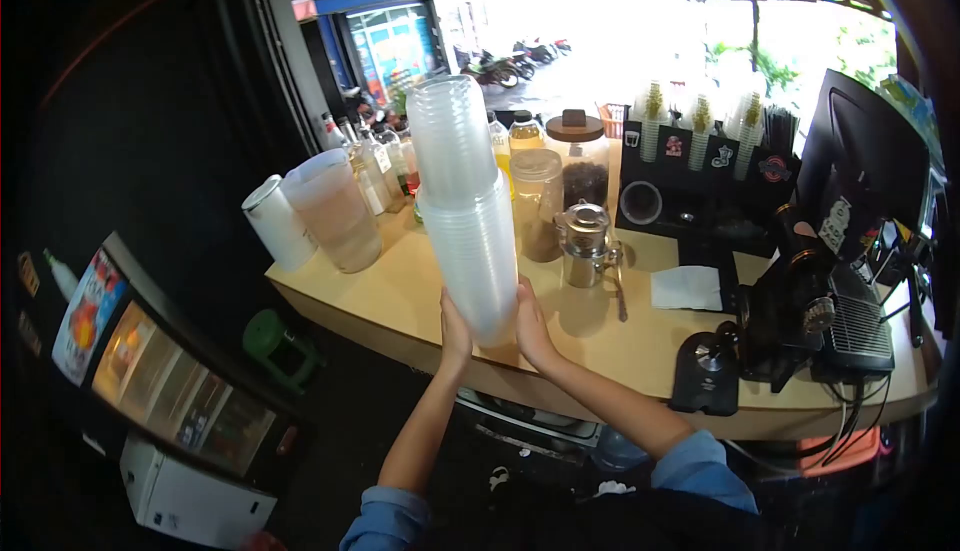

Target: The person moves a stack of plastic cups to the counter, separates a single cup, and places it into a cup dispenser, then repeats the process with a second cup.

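Observation:
A tall stack of clear plastic cups [468, 241] stands upright between my two hands, above the counter's front edge. My left hand [456, 333] presses on the lower left side of the stack. On the opposite side, my right hand [536, 325] wraps its lower right. Parts of the fingers are hidden behind the cups. Behind the stack and to its right are a glass jar with brown contents [540, 206] and a metal drip coffee filter [586, 241] with a spoon beside it.
A water pitcher [335, 213] and a white canister [278, 226] stand at the counter's left end. To the right are a black cup organizer [660, 186], white napkins [686, 289], a tamping stand [706, 376] and a coffee grinder [780, 321]. A green stool [275, 346] sits below left, near a display fridge [175, 386].

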